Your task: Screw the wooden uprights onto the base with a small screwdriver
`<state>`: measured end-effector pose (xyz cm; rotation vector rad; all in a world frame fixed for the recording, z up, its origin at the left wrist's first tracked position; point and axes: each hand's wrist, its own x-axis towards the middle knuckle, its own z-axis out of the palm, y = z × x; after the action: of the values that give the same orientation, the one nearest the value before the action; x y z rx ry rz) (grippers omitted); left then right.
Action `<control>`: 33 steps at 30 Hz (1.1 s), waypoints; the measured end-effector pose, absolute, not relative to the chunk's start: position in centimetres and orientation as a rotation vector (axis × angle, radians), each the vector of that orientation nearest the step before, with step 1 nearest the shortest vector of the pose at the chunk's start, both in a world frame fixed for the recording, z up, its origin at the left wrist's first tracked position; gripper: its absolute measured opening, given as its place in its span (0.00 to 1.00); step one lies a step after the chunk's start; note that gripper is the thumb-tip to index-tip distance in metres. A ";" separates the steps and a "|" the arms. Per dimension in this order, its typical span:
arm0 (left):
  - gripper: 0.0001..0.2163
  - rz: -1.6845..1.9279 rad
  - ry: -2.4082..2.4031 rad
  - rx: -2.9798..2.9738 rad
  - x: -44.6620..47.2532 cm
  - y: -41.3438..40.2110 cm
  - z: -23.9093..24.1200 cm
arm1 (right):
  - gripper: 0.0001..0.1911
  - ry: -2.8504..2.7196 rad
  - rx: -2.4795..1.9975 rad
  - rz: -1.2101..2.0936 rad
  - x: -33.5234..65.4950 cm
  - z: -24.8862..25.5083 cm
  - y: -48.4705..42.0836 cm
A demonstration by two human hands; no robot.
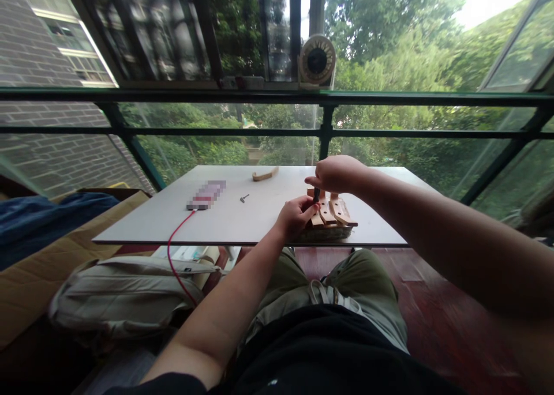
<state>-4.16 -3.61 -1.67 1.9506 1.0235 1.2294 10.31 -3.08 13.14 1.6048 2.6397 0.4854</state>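
Note:
My right hand [340,174] is closed in a fist over the top of a dark upright tool [317,195], which looks like a screwdriver. The tool's lower end meets the left one of several light wooden pieces [328,211] with dark holes, lying side by side. Low at the left of this set, my left hand [298,215] has its thumb and fingers closed at the left piece, right by the tool's tip. Under the wood is a rough, woven-looking base [331,232]. The exact contact under the left fingertips is hidden.
On the white table [234,225] lie a curved wooden piece [265,175], small metal hardware [244,198] and a blurred-out device [208,195] with a red cable [172,256]. A round fan [317,60] stands by the railing. A pale bag [116,291] and cardboard box [78,233] are at left.

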 end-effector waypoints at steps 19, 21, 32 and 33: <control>0.14 1.370 1.027 1.836 -4.6 -2.2 -3.0 | 0.10 2.709 1.417 -0.284 11.4 14.3 -3.8; 0.16 1.431 1.045 1.831 -4.6 -2.1 -3.0 | 0.10 2.689 1.450 -0.295 11.1 14.4 -4.1; 0.12 1.324 1.043 1.888 -4.4 -2.8 -2.7 | 0.20 2.549 1.537 -0.076 10.1 14.8 -3.8; 0.12 1.320 1.054 1.886 -4.3 -2.8 -2.7 | 0.21 2.544 1.546 -0.073 10.1 14.8 -3.7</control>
<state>-4.31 -2.83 -2.67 1.8861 1.0537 1.3196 10.06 -3.75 14.76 1.5459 2.5444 -0.0732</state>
